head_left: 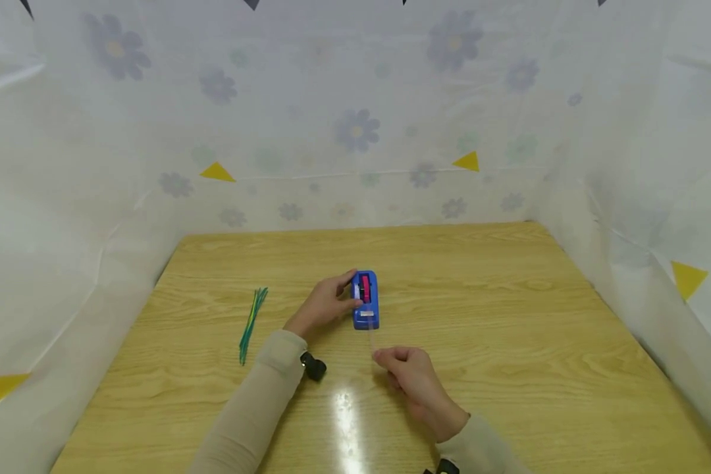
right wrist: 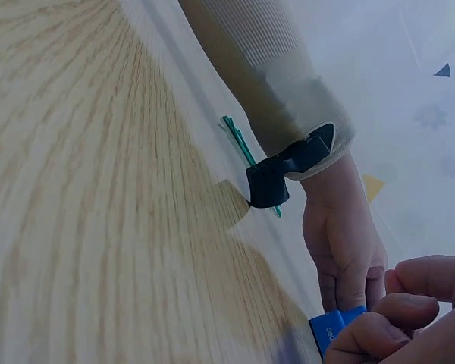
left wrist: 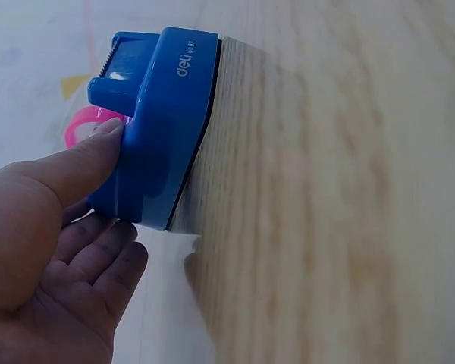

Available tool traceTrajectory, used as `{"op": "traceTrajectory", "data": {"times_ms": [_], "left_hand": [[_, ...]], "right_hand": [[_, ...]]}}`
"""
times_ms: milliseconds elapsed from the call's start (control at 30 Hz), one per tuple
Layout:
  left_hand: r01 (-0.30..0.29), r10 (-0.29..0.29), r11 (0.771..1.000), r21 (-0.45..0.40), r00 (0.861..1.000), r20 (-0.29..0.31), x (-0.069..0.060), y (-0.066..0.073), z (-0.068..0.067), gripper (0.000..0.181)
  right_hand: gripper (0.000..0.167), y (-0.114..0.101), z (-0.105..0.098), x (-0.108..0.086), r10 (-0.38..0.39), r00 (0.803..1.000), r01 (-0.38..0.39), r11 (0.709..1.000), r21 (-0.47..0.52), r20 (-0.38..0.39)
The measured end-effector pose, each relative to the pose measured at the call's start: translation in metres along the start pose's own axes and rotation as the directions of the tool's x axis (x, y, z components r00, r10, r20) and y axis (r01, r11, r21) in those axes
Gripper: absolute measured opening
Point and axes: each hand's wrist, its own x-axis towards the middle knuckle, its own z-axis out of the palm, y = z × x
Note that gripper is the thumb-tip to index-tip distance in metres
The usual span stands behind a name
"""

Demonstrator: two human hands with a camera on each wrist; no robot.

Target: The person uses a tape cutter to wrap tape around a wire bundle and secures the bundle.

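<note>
A blue tape dispenser (head_left: 374, 300) stands on the table, with a pink-cored roll (head_left: 365, 288) in it. My left hand (head_left: 322, 304) grips the dispenser from its left side. In the left wrist view, the thumb (left wrist: 98, 148) presses near the roll, below the toothed cutter of the dispenser (left wrist: 171, 114), and the other fingers lie at its far end. A narrow strip of clear tape (head_left: 371, 337) runs from the dispenser's near end towards me. Its free end is pinched between thumb and forefinger of my right hand (head_left: 417, 385). The right wrist view barely shows the strip.
A bundle of green and yellow thin sticks or ties (head_left: 252, 326) lies on the wooden table (head_left: 509, 316), left of my left hand. Pale flowered sheeting (head_left: 308, 99) encloses the table at the back and both sides. Dark straps with small devices (head_left: 314, 366) sit on both wrists.
</note>
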Motion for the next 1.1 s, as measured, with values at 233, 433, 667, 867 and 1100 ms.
{"op": "traceTrajectory", "data": {"times_ms": [233,433,667,867,1100], "left_hand": [[-0.033,0.033,0.999,0.029,0.999,0.017,-0.001,-0.001,0.002,0.077],[-0.039,0.039,0.997,0.071,0.999,0.004,-0.001,0.0,0.002,0.076],[-0.001,0.0,0.994,0.109,1.0,0.006,-0.007,0.004,0.002,0.075],[0.009,-0.009,0.996,0.083,1.0,-0.001,-0.013,0.004,-0.001,0.068],[-0.007,0.006,0.999,0.034,1.0,0.008,-0.022,-0.002,-0.006,0.063]], "right_hand": [[0.021,0.003,0.0,0.0,0.006,1.0,-0.007,1.0,0.022,0.026],[0.02,0.004,0.0,0.001,0.01,1.0,-0.011,0.999,0.034,0.029],[0.025,0.008,0.001,0.002,0.031,0.999,-0.033,0.999,0.038,0.044],[0.025,0.008,0.001,0.002,0.038,0.997,-0.04,0.999,0.032,0.074],[0.025,0.011,0.001,0.005,0.04,0.996,-0.042,0.999,0.02,0.081]]}}
